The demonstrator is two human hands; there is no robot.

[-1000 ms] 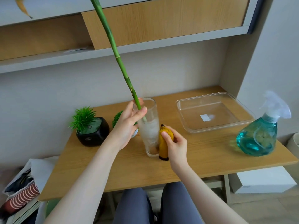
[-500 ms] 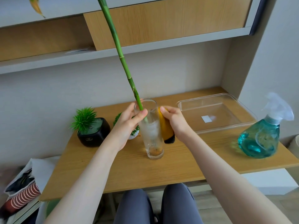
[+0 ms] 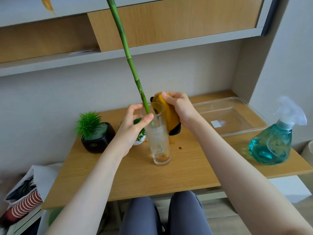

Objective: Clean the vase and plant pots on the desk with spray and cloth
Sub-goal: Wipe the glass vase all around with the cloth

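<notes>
Standing upright near the table [image 3: 186,175] middle, the glass vase [image 3: 159,139] holds a green stalk [image 3: 130,65] that leans up and left. The left hand [image 3: 133,126] pinches the stalk at the vase rim between thumb and fingers. The right hand [image 3: 179,107] grips a yellow cloth [image 3: 171,116] against the vase's upper right side. A black pot [image 3: 98,139] and a white pot [image 3: 139,140] sit left of the vase. The spray bottle [image 3: 272,143] stands at the right edge, near a clear tray [image 3: 254,112].

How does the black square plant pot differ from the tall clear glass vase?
The black square plant pot is squat and opaque; the tall clear glass vase is narrow and see-through. The pot stands untouched with a spiky green tuft; the vase holds a long green stalk that the left hand pinches. Both stand upright on the wooden desk.
</notes>
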